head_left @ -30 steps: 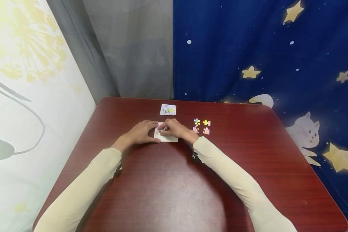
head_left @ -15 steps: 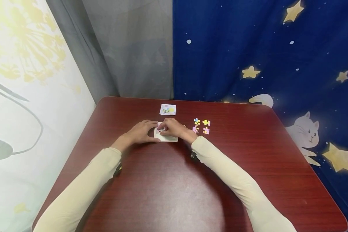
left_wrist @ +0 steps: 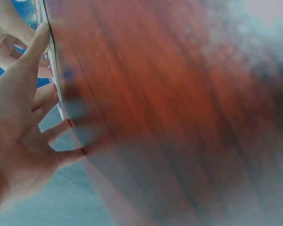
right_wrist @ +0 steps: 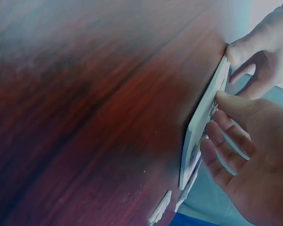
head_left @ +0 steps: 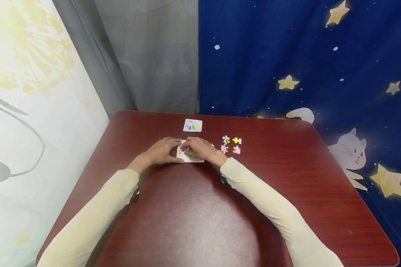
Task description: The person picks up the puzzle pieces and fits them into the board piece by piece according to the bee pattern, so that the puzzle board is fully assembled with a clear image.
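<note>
A small white puzzle board (head_left: 194,160) lies near the middle of the table, pink showing in its upper left part. My left hand (head_left: 162,151) rests at its left side, thumb at the near corner and forefinger at the far one. In the left wrist view, the other left fingers spread out with their tips on the table. Over the board, my right hand (head_left: 202,148) bends its thumb and fingers together around a small puzzle piece (right_wrist: 213,111), mostly hidden by the fingers. The right thumb tip is right at the board's face in the right wrist view.
Several loose puzzle pieces (head_left: 225,139) in yellow, pink and blue lie to the right of the board, one partly behind the right wrist. A picture card (head_left: 192,125) with a bee lies beyond the board. Curtains hang behind the dark red table (head_left: 200,215).
The right fingers shift very slightly over the board. The left hand stays at the board's left side, and the whole head view drifts a little.
</note>
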Demonstrator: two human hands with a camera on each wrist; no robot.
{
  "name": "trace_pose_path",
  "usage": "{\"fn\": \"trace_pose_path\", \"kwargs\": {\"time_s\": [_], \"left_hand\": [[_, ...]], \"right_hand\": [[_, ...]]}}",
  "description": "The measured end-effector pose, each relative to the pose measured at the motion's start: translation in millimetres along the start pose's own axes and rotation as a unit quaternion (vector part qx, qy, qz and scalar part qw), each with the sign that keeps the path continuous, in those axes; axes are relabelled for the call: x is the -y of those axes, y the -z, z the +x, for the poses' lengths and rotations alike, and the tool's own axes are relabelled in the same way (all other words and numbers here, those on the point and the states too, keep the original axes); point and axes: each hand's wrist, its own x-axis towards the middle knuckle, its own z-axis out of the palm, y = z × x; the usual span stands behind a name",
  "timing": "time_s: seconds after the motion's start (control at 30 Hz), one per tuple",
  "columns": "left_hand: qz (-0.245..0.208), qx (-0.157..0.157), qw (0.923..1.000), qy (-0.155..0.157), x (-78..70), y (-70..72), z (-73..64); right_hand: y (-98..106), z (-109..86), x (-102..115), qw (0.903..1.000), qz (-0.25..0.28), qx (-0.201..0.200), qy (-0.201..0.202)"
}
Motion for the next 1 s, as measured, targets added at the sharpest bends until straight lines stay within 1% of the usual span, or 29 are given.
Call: {"fn": "trace_pose_path", "kwargs": {"time_s": [0.13, 0.37, 0.63, 0.73, 0.8, 1.0], "left_hand": [[-0.002, 0.002, 1.0, 0.001, 0.6, 0.2, 0.3], [-0.005, 0.001, 1.0, 0.002, -0.9, 1.4, -0.2], [-0.004, 0.006, 1.0, 0.005, -2.3, 1.3, -1.4], [-0.005, 0.006, 1.0, 0.004, -3.1, 1.4, -1.7], [-0.005, 0.007, 1.0, 0.005, -3.5, 1.6, -1.8], [0.0, 0.004, 1.0, 0.005, -3.2, 1.3, -0.5]], "right_hand": [[1.3, 1.8, -1.3, 0.9998, 0.018, 0.0, -0.004], [4.1, 0.5, -3.0, 0.9986, 0.053, 0.003, 0.0], [2.1, -4.0, -6.9, 0.9939, 0.11, -0.009, -0.004], [2.0, -6.1, -9.1, 0.9922, 0.124, -0.017, -0.002], [2.5, -7.5, -10.9, 0.9917, 0.127, -0.022, -0.001], [7.9, -12.5, -20.2, 0.9933, 0.107, -0.043, 0.005]]}}
